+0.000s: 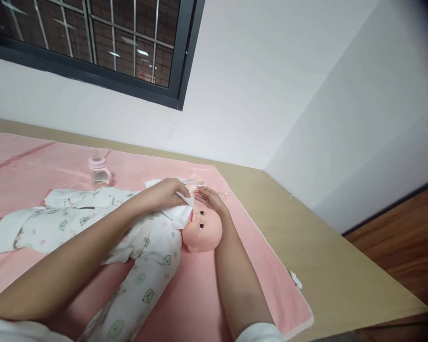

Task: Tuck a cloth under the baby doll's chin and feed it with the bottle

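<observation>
A baby doll (202,232) lies on its back, dressed in a white suit (153,237) printed with green animals. My left hand (171,192) reaches across the doll's chest and pinches a white cloth (180,214), which lies over its chin and neck. Against the far side of the doll's head rests my right hand (211,197), its fingers stretched out toward the cloth. Just beyond the hands is a small clear packet (196,180), partly hidden by them.
A baby bottle (100,171) with a pink collar and handle stands on the pink mat (196,294) at the back left. The mat covers a wooden table (288,228). A small white object (296,279) lies at the mat's right edge. Behind are a white wall and a barred window (128,38).
</observation>
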`<state>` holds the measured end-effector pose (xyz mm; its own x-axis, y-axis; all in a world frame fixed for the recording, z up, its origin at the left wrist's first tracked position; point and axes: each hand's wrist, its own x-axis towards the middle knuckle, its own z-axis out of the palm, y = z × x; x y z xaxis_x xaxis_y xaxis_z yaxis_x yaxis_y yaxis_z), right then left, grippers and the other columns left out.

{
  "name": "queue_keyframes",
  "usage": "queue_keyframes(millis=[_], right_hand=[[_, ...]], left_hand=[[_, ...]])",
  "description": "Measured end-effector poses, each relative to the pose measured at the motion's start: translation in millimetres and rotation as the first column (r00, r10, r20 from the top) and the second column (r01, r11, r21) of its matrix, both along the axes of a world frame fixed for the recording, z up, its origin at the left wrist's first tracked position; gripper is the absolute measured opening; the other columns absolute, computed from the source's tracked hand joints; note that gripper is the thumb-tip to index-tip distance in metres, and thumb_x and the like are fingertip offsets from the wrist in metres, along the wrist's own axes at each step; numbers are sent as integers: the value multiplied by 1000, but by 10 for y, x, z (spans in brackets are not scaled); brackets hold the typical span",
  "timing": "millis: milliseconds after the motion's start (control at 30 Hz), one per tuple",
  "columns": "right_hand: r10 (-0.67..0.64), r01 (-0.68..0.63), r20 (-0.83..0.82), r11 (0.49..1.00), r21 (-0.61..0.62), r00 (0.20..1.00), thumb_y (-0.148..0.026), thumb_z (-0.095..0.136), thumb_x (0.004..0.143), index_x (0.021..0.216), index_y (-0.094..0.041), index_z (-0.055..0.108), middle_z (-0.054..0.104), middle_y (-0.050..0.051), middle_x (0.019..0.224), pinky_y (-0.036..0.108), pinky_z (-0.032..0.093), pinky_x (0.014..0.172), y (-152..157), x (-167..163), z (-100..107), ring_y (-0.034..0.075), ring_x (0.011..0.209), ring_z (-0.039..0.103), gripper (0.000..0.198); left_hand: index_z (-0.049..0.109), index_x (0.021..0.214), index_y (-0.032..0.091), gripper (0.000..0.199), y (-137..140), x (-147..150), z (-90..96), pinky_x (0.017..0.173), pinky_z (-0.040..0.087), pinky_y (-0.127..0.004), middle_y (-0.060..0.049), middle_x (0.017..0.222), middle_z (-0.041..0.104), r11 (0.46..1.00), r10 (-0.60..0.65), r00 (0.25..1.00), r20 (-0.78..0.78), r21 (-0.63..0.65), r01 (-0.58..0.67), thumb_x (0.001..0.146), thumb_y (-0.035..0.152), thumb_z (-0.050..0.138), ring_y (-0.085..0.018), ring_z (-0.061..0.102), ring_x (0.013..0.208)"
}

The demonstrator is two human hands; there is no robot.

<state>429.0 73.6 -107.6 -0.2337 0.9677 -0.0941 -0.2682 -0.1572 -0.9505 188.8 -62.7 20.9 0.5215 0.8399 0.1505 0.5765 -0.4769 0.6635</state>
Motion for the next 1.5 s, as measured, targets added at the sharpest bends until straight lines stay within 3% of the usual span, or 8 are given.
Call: queue_keyframes(millis=[167, 267, 433, 700, 900, 1167, 1500], right_hand=[[9, -9, 17, 1000, 9, 1000, -16, 78, 74, 91, -18, 68, 75, 4, 86, 34, 57, 98, 11, 7, -16, 17, 83, 73, 20], [0, -1, 7, 1000, 13, 1000, -16, 76, 74, 91, -18, 68, 76, 4, 84, 34, 58, 97, 14, 8, -27, 17, 82, 73, 19], [12, -11, -7, 1000, 14, 1000, -17, 78, 73, 91, -18, 68, 75, 3, 82, 35, 58, 97, 21, 10, -34, 18, 82, 74, 21], [4, -4, -4, 1000, 15, 1000, -17, 77, 75, 92, -17, 66, 75, 4, 82, 35, 57, 98, 35, 14, -49, 18, 82, 73, 20], [21, -21, 2, 1000, 19, 1000, -16, 76, 76, 93, -18, 66, 75, 4, 84, 36, 56, 99, 27, 14, -37, 17, 84, 73, 19], [12, -12, -3, 1000, 0, 1000, -18, 78, 75, 93, -17, 67, 75, 4, 83, 35, 57, 98, 55, 18, -50, 17, 82, 73, 21], [6, -6, 18, 1000, -1, 1000, -18, 78, 75, 91, -18, 68, 75, 5, 85, 34, 58, 97, 7, 4, 1, 18, 84, 74, 19]], left_hand=[[76, 86, 16, 22, -31, -99, 63, 68, 44, -23, -2, 94, 73, 983, -140, 990, -2, -118, 139, 80, 29, 60, -19, 65, 82], [76, 87, 16, 21, -51, -106, 68, 67, 44, -23, -1, 92, 74, 975, -187, 980, -64, -130, 178, 78, 25, 60, -18, 65, 81], [75, 96, 17, 24, -102, -42, 70, 74, 44, -24, -2, 102, 75, 984, -174, 972, -161, -73, 164, 77, 24, 61, -20, 67, 91], [69, 83, 18, 16, -119, -36, 83, 59, 35, -25, 1, 80, 67, 992, -129, 962, -239, -34, 125, 73, 25, 60, -17, 58, 72], [53, 63, 18, 17, -194, -1, 111, 52, 26, -27, 4, 59, 46, 991, -129, 970, -204, -48, 122, 74, 29, 59, -12, 43, 56], [59, 67, 18, 9, -200, 62, 131, 54, 26, -27, 5, 64, 54, 990, -138, 966, -220, -65, 126, 74, 23, 57, -12, 46, 60], [52, 63, 18, 15, -154, 12, 111, 57, 27, -27, 3, 64, 53, 996, -81, 970, -228, 15, 87, 76, 24, 58, -14, 47, 62]])
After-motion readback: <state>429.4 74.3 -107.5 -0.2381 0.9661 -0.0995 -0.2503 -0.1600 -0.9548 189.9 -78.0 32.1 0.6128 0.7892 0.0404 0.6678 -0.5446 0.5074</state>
